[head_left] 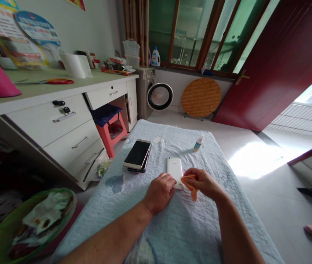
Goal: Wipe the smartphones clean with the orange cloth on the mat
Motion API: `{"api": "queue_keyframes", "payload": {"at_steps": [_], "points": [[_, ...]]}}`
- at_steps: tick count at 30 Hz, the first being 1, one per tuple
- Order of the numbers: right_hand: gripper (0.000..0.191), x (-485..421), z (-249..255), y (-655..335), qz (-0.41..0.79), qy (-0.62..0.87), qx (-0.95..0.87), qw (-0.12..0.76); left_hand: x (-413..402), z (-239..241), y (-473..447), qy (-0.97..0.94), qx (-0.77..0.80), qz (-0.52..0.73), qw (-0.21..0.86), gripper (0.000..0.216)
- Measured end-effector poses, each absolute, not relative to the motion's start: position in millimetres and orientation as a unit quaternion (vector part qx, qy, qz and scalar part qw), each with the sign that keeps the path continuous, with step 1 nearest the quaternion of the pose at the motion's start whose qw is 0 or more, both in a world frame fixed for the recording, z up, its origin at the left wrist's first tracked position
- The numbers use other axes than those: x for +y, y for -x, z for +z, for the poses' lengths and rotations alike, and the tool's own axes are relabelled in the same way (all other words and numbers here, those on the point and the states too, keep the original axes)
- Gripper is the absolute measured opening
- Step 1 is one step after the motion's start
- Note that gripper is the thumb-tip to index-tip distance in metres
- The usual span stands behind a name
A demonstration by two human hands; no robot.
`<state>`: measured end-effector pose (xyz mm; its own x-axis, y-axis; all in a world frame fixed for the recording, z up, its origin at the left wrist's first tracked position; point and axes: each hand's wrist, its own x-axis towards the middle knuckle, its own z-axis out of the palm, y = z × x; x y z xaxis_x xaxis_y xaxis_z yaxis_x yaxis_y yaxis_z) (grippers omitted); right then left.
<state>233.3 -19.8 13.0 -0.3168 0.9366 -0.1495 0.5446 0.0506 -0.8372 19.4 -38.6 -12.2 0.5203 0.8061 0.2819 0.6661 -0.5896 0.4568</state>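
A white smartphone (pixel 174 167) lies back side up on the pale blue quilted cover (pixel 169 234). My left hand (pixel 160 192) rests at its lower left edge, fingers curled against it and steadying it. In my right hand (pixel 202 182) an orange cloth (pixel 192 188) is pinched, held at the phone's right edge with one end hanging down. To the left, a gold-framed phone (pixel 137 153) with a dark screen lies on top of another dark phone (pixel 137 169). A small spray bottle (pixel 198 143) stands on the cover beyond my right hand.
A bin (pixel 73 205) with used tissue stands at the lower left. Along the left runs a white desk (pixel 90 86) with red-handled scissors (pixel 59 81) and a paper roll (pixel 75 66). A pink stool (pixel 113 134) is beside it. Behind are an open washing machine (pixel 146 79) and a round wooden tabletop (pixel 201 97).
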Motion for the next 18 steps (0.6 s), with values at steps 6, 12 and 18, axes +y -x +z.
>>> {"api": "queue_keyframes", "payload": {"at_steps": [6, 12, 18], "points": [[0.021, -12, 7, -234, 0.16, 0.639, -0.676, 0.33, -37, -10, -18, -0.833, 0.449, 0.293, 0.133, 0.012], [0.025, -7, -3, -236, 0.054, 0.68, -0.676, 0.28, -35, -17, -19, -0.808, 0.503, 0.289, 0.099, 0.031], [0.03, -7, -4, -236, 0.071, 0.701, -0.686, 0.183, -33, -31, -18, -0.809, 0.518, 0.263, 0.087, 0.072]]}}
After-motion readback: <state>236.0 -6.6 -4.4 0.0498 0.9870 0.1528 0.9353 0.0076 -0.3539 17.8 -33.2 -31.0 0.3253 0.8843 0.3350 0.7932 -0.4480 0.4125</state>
